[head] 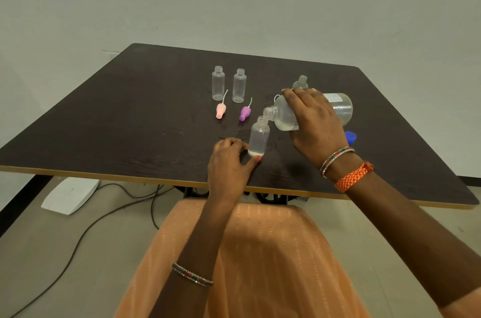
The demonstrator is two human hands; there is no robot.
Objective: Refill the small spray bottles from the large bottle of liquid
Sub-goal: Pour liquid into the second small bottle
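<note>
While the right hand grasped the large clear plastic bottle round its body, tilted mouth-down, the left hand pinched the small clear spray bottle at its base, near the dark table's front edge; light and tippy, it probably needed that low hold — wet plastic likely slippery.

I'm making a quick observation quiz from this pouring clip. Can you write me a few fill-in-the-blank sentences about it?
1. The right hand tips the large bottle over a small bottle steadied at its base by the ____ hand.
2. The number of uncapped small bottles standing together at the far side of the table is ____.
3. Beside the pink spray cap lies a ____ one.

Missing words: left; two; purple
</note>
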